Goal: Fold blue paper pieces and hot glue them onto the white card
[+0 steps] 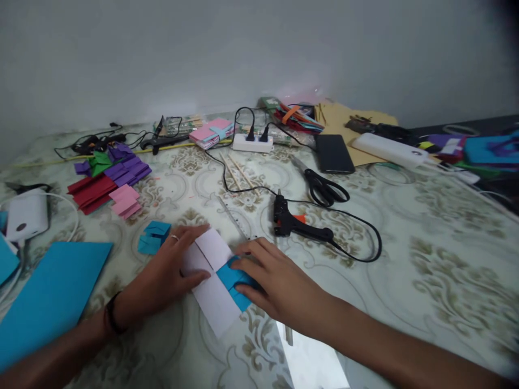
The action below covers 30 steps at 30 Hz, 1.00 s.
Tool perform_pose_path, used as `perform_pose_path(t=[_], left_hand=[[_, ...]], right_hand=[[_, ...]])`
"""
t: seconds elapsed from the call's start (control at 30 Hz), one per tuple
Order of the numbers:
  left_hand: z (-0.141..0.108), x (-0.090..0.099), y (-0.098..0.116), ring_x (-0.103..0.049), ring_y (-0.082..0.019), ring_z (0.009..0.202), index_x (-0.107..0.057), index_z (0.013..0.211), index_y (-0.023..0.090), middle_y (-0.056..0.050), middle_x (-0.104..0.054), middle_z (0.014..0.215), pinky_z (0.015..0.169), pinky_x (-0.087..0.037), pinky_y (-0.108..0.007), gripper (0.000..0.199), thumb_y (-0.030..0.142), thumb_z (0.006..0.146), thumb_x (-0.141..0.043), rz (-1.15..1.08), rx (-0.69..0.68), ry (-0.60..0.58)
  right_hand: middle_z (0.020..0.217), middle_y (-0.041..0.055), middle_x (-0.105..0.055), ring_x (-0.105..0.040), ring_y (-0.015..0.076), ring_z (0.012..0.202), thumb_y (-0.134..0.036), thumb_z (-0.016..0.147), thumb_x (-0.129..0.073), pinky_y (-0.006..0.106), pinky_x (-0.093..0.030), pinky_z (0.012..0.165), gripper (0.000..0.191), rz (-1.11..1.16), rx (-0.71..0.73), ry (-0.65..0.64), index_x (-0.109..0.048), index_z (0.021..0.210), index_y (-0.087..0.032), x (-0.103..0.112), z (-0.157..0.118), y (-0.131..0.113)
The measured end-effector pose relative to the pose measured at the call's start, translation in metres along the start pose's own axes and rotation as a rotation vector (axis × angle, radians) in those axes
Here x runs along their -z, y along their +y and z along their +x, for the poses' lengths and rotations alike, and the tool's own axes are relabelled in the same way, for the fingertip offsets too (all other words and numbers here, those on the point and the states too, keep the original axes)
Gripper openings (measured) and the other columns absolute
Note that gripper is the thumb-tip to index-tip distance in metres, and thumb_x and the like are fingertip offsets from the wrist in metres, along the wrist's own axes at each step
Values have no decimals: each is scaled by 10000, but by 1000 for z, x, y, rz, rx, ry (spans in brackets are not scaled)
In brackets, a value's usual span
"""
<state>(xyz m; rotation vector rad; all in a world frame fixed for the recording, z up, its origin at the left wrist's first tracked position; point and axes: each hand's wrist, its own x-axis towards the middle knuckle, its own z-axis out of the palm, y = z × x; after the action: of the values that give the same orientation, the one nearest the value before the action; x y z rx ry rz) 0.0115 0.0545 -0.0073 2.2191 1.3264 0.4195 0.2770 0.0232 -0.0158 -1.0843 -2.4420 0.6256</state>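
Note:
A white paper square with a cross-shaped crease or cut lies on the table in front of me. My left hand rests on its left side, thumb and fingers apart. On the paper's right part sits a folded blue paper piece, with the fingers of my right hand closed over its right side. Part of that piece is hidden under the fingers. Just beyond my left hand lies another small folded blue paper.
A glue gun, black scissors and a clear ruler lie beyond my hands. Left are a blue sheet, a white power bank and folded coloured papers. A power strip and black phone-like slab lie farther back.

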Motion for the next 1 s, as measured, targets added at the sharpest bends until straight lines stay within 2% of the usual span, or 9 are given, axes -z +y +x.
perform_pose_path(t=[0.17,0.27,0.37,0.53,0.6,0.7,0.8,0.9,1.0], left_hand=[[2,10,2,-671,-245,1020,-465,1435,254,-84,-647,1207,853,-558,-372,619,443,896,-705,-535,316,-9],[2,15,9,-680,-222,916,-410,1480,252,-60,-687,1059,754,-539,-310,712,418,873,-744,-715,392,-150],[1,15,17,-627,-177,773,-346,1543,288,-12,-665,889,640,-481,-249,757,401,902,-733,-772,300,-216],[-2,15,17,-578,-146,754,-350,1528,352,4,-614,904,606,-438,-217,700,381,931,-713,-822,195,13],[-1,18,14,-564,-139,751,-479,1440,312,1,-607,904,613,-430,-214,588,383,914,-733,-765,189,-55],[1,22,13,-545,-131,756,-639,1269,244,-14,-619,955,627,-410,-219,429,402,886,-751,-605,190,-306],[5,20,20,-480,-118,689,-659,1262,231,32,-555,766,590,-335,-214,372,410,936,-678,-506,130,-515],[7,11,29,-398,-90,603,-687,1085,180,66,-471,657,546,-291,-206,257,395,947,-658,-573,139,-575],[5,3,32,-396,-78,596,-679,982,169,74,-489,639,550,-293,-195,153,316,937,-672,-567,88,-567]], right_hand=[[1203,143,-617,-555,309,1138,-244,919,-734,494,-518,989,391,115,-42,-20,-597,1273,-149,3,0,6],[1204,137,-623,-560,307,1159,-243,882,-781,472,-513,987,458,177,-68,-15,-590,1289,-155,1,0,7],[1213,140,-638,-585,284,1136,-238,873,-787,430,-504,974,455,264,-110,50,-595,1274,-140,3,2,6],[896,22,-681,-621,161,765,-253,987,-599,275,-489,692,253,535,-192,113,-630,1229,-189,11,3,2],[788,-12,-651,-594,139,681,-257,987,-587,241,-454,613,230,635,-203,139,-651,1199,-195,13,3,1],[779,-12,-692,-618,126,695,-232,963,-625,222,-456,626,124,649,-211,155,-713,1043,-193,12,3,1],[833,-3,-748,-668,124,759,-196,951,-648,218,-484,694,92,599,-187,138,-737,973,-192,7,3,-2],[878,0,-772,-701,124,803,-179,955,-646,219,-503,745,103,588,-163,97,-740,990,-196,0,2,-6],[930,1,-781,-714,128,846,-173,950,-648,222,-515,780,109,593,-151,51,-728,1017,-206,-6,-2,-11]])
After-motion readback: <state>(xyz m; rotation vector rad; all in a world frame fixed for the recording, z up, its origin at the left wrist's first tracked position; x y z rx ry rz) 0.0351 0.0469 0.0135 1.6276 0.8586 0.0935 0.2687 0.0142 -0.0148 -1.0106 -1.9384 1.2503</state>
